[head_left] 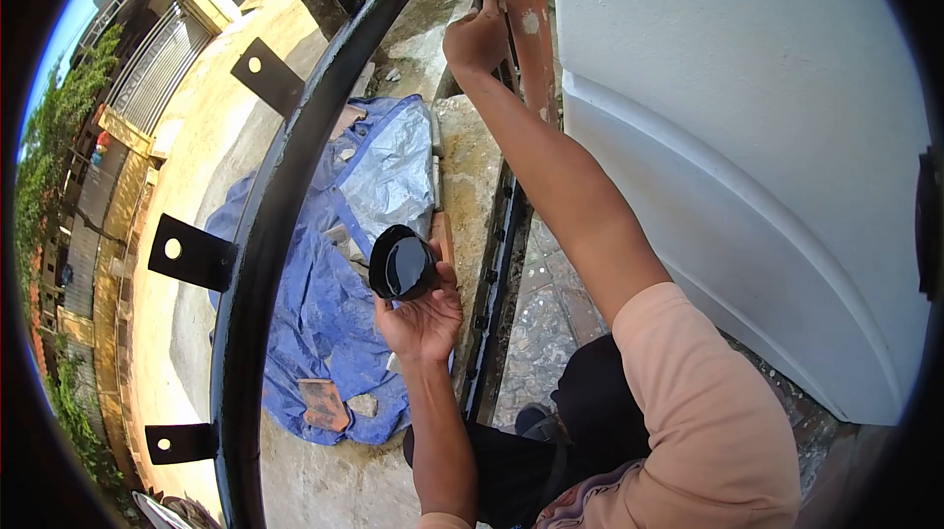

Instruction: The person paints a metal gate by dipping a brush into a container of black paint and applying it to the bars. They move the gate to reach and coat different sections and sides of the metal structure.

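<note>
1. Nearest to the camera is the person's own body: a peach sleeve (708, 411) and dark trousers (531, 460), seen from above.
2. The left hand (423, 318) is turned palm up, and a small black pot of dark glossy paint (401, 265) rests on it. The fingers curl around the pot's side, half closed, and the mouth tilts toward the camera; I think it is held so to keep the liquid within reach.
3. Under this hand, down on the ground, lies a blue tarpaulin (324, 313) with some broken bricks (323, 403) on it, probably as weights.
4. A curved black metal bar (285, 185) with flat bolt plates (192, 252) crosses the view just beside the pot.
5. Farther away, the right hand (477, 37) reaches up to a rusty red post (526, 28) next to the white wall (747, 136). Its fingers are closed together like a fist; what they pinch I cannot tell.
</note>
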A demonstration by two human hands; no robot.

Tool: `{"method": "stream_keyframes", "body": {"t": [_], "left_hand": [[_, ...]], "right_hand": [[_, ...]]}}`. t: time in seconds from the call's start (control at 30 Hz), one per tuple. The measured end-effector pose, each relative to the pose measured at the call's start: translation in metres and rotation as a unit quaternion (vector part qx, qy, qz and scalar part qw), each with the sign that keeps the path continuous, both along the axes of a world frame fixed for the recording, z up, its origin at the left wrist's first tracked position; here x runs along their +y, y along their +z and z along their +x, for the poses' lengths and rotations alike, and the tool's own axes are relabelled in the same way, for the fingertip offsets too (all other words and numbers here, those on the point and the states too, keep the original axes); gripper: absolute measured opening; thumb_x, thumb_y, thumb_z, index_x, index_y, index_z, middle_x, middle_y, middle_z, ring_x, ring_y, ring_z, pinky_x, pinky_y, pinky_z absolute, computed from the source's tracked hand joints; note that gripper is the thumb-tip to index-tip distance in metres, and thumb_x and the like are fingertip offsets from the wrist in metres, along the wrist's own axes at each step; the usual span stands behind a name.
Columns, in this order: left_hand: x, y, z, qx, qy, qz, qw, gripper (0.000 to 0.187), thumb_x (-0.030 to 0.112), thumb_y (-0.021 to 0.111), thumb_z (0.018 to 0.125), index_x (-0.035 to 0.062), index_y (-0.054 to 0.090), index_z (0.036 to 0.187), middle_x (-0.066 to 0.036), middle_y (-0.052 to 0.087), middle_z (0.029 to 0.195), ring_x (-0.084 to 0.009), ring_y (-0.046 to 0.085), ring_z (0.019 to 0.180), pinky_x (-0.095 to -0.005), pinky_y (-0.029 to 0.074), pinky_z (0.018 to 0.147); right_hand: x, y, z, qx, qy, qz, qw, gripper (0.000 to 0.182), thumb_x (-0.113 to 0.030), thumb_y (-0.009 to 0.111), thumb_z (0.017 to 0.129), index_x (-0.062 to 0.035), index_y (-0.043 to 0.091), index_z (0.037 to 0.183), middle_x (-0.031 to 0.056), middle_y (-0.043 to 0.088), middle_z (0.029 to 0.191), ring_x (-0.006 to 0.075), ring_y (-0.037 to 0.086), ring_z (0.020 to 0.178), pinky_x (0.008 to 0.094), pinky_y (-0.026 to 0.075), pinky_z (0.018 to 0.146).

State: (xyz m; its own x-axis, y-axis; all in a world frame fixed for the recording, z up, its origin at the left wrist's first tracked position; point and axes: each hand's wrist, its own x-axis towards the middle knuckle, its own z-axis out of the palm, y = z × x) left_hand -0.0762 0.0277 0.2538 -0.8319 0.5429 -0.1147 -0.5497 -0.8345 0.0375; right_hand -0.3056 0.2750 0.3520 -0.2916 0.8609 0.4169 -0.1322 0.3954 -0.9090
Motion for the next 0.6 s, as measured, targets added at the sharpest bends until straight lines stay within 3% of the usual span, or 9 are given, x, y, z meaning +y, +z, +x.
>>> {"method": "stream_keyframes", "body": {"t": [0.13, 0.27, 0.37, 0.5, 0.6], "left_hand": [[-0.004, 0.001, 0.002, -0.008, 0.010, -0.002, 1.000, 0.063, 0.053, 0.039, 0.095, 0.0070, 0.049, 0.137, -0.018, 0.054, 0.134, -0.0378, 0.060, 0.106, -0.0391, 0.057, 0.072], [-0.001, 0.000, 0.000, -0.013, 0.002, 0.003, 1.000, 0.062, 0.052, 0.040, 0.095, 0.0064, 0.049, 0.137, -0.019, 0.054, 0.134, -0.0382, 0.061, 0.106, -0.0392, 0.057, 0.072], [0.002, -0.004, -0.002, -0.014, -0.005, 0.001, 1.000, 0.062, 0.052, 0.040, 0.095, 0.0066, 0.050, 0.136, -0.019, 0.055, 0.133, -0.0382, 0.061, 0.106, -0.0388, 0.057, 0.071], [0.002, -0.006, -0.005, -0.003, -0.005, 0.003, 1.000, 0.060, 0.049, 0.040, 0.095, 0.0061, 0.051, 0.136, -0.019, 0.055, 0.132, -0.0368, 0.061, 0.106, -0.0373, 0.057, 0.071], [0.002, -0.005, -0.004, 0.013, -0.001, 0.010, 1.000, 0.055, 0.041, 0.045, 0.094, 0.0048, 0.051, 0.135, -0.020, 0.052, 0.134, -0.0347, 0.059, 0.107, -0.0355, 0.056, 0.072]], "right_hand": [[-0.005, 0.029, -0.003, 0.011, 0.003, 0.018, 1.000, 0.034, -0.005, 0.053, 0.087, -0.0041, 0.057, 0.121, 0.0215, 0.064, 0.112, 0.0396, 0.062, 0.101, 0.0469, 0.049, 0.083], [-0.028, 0.001, 0.030, 0.055, 0.033, 0.110, 0.992, 0.043, -0.002, 0.053, 0.086, -0.0042, 0.051, 0.129, 0.0221, 0.060, 0.114, 0.0405, 0.063, 0.096, 0.0478, 0.052, 0.078], [-0.027, -0.014, 0.040, 0.071, 0.069, 0.042, 0.994, 0.039, -0.002, 0.052, 0.088, -0.0028, 0.051, 0.128, 0.0229, 0.062, 0.112, 0.0412, 0.064, 0.096, 0.0479, 0.051, 0.079], [-0.012, -0.022, 0.034, 0.032, 0.023, 0.015, 0.999, 0.030, -0.006, 0.051, 0.089, -0.0001, 0.060, 0.117, 0.0246, 0.067, 0.098, 0.0412, 0.065, 0.094, 0.0479, 0.049, 0.081], [-0.010, -0.024, 0.054, -0.027, 0.049, 0.077, 0.995, 0.032, -0.003, 0.050, 0.086, 0.0047, 0.060, 0.116, 0.0281, 0.067, 0.094, 0.0433, 0.065, 0.092, 0.0471, 0.050, 0.081]]}}
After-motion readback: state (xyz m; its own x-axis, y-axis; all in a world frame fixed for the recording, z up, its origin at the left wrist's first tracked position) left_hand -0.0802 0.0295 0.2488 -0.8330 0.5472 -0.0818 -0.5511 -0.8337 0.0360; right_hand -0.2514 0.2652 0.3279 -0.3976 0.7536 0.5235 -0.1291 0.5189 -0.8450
